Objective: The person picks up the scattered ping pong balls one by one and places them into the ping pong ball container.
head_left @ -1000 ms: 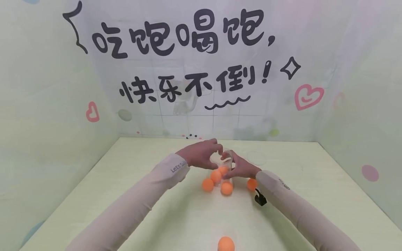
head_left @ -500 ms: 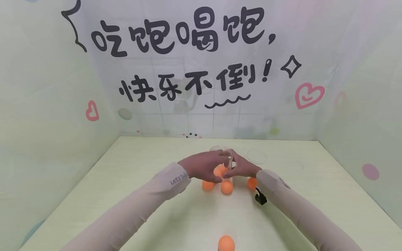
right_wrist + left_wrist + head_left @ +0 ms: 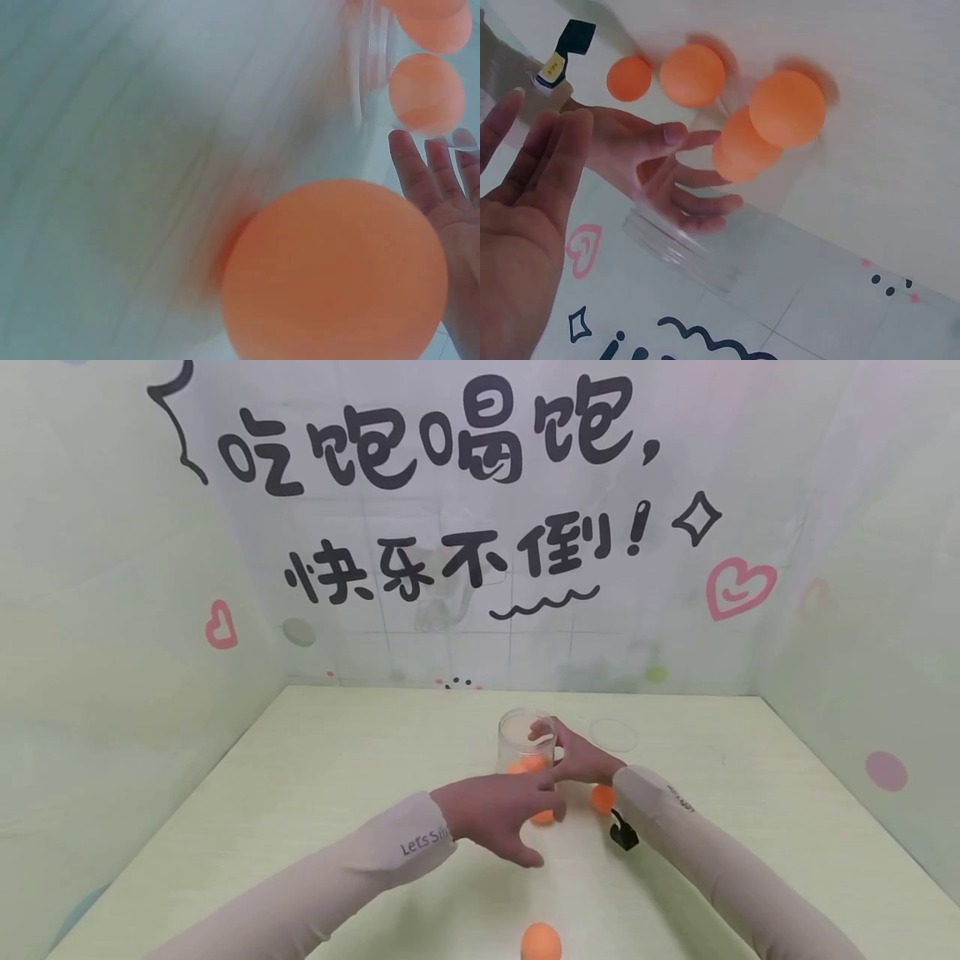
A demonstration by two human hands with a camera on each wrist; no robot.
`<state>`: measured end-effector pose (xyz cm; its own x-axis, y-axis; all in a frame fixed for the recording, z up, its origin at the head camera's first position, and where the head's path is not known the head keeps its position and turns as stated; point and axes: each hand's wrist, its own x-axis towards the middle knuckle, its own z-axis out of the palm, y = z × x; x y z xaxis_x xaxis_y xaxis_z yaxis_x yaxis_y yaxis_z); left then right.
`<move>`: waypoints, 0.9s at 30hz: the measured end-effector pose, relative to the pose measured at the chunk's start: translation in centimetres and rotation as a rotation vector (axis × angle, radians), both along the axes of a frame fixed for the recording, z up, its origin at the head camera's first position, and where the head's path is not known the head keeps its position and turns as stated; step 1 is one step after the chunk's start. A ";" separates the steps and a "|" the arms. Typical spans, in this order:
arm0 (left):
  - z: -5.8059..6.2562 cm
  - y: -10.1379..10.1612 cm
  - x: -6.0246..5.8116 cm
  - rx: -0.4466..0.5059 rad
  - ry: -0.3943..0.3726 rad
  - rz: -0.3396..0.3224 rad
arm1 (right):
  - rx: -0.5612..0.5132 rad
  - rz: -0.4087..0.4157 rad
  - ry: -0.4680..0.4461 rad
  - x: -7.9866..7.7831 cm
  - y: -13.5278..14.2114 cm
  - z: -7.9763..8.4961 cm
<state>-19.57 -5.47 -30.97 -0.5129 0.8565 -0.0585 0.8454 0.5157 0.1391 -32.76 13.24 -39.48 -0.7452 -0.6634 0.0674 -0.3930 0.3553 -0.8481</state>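
Note:
A clear jar [image 3: 517, 739] stands upright with its mouth up, orange ping-pong balls [image 3: 531, 763] inside. My right hand [image 3: 583, 757] grips the jar from its right side, thumb in front and fingers curled behind, as the left wrist view shows. In front of the jar hovers my left hand [image 3: 501, 812], fingers spread and holding nothing. It partly covers one ping-pong ball [image 3: 543, 818] at the jar's foot. Another ping-pong ball [image 3: 787, 109], outside the jar, appears in the left wrist view but is hidden behind my left hand in the head view.
One ping-pong ball [image 3: 602, 799] lies below my right wrist, large in the right wrist view. Another ping-pong ball [image 3: 541, 941] lies at the near edge of the view. A clear round disc [image 3: 613, 735] lies right of the jar. A black device [image 3: 622, 832] hangs at my right sleeve.
My left hand has come down from beside the jar's mouth, toward me, to in front of the balls. My right hand stays on the jar.

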 end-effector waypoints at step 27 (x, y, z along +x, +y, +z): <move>-3.4 -3.4 -3.0 0.072 -0.092 0.183 | 0.000 -0.020 -0.038 0.0 -0.4 0.1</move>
<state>-22.59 -8.89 -34.36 -0.6552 0.7535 -0.0546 0.7209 0.6451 0.2533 -32.80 12.87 -39.37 -0.7605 -0.6482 0.0384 -0.3531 0.3632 -0.8622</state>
